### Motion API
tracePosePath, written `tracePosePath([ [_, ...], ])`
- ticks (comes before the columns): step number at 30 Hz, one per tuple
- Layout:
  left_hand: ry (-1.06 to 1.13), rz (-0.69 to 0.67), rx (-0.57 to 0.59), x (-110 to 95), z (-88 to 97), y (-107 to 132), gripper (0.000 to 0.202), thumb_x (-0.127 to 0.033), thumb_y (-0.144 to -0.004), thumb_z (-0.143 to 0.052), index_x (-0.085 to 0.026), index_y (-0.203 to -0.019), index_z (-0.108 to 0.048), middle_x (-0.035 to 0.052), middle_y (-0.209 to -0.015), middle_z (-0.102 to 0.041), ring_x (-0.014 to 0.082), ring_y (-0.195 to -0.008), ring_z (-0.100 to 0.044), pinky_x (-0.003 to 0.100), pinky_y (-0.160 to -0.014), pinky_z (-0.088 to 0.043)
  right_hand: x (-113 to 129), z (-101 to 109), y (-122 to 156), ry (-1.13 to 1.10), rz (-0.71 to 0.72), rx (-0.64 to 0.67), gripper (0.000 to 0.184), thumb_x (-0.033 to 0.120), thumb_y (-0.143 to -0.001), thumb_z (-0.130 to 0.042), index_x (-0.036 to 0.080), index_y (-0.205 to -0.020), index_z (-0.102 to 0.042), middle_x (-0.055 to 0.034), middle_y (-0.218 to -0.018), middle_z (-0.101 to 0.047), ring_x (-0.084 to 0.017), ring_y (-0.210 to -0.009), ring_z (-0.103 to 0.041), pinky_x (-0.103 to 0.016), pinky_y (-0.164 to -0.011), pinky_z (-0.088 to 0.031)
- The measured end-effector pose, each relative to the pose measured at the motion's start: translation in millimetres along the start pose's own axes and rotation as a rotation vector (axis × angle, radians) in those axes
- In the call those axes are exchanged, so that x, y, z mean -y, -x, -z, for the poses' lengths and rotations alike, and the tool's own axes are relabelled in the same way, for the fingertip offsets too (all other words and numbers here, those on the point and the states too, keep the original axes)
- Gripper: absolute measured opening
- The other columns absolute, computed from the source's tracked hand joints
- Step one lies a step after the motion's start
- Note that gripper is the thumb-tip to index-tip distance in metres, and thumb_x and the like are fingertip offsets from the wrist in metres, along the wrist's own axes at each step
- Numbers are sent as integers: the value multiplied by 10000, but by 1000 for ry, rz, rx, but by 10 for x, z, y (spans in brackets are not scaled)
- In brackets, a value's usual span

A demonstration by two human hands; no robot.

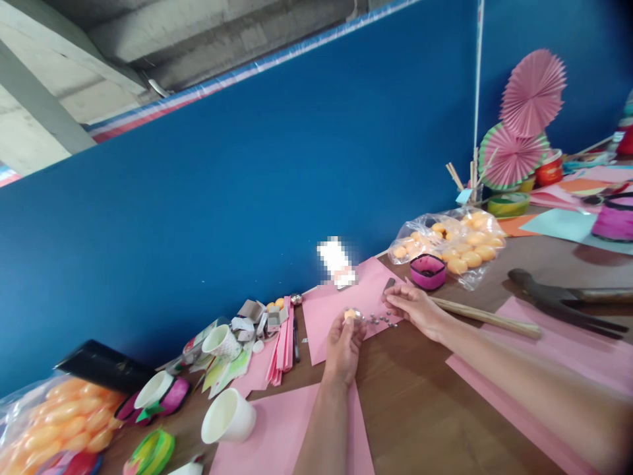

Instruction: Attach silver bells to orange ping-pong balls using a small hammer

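Note:
My left hand (342, 349) is closed around a small orange ball (350, 314), held upright at the fingertips. Something shiny shows at the ball's right side, too small to make out. To the right, my right hand (413, 307) has its thumb and fingers pinched together; whatever is between them is hidden. Several small metal beads (380, 320) lie between the hands at the edge of a pink sheet (321, 307). A wooden handle (494, 318) runs behind my right hand, and a dark block (389, 285), apparently its head, shows beyond the fingertips.
A claw hammer (548, 297) lies at right. Bagged orange balls (472, 254) are behind a magenta container (428, 272); another bag (74, 415) is at far left. A white cup (228, 417) and pink strips (281, 346) lie left. A blue partition (237, 165) borders the table.

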State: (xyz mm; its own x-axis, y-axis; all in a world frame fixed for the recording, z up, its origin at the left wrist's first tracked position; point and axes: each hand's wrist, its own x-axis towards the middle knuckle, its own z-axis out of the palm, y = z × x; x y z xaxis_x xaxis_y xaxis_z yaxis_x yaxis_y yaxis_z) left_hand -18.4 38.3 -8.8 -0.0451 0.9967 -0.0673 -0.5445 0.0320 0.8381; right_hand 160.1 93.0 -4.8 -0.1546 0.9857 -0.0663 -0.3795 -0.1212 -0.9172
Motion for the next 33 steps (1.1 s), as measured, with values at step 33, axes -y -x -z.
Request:
tracePosePath([
  [33,-138,-37,71,-30,-71,61,436,-221,-727,-660,-193,-1135,-510,80,-1105,-595,188,-1008,-571,364,-933,-400,51,-170,161,213,132,205,251,384,-696,-654,156,-778,-590,6,-640,-603,-107,-592,-551,-264,-589,-458],
])
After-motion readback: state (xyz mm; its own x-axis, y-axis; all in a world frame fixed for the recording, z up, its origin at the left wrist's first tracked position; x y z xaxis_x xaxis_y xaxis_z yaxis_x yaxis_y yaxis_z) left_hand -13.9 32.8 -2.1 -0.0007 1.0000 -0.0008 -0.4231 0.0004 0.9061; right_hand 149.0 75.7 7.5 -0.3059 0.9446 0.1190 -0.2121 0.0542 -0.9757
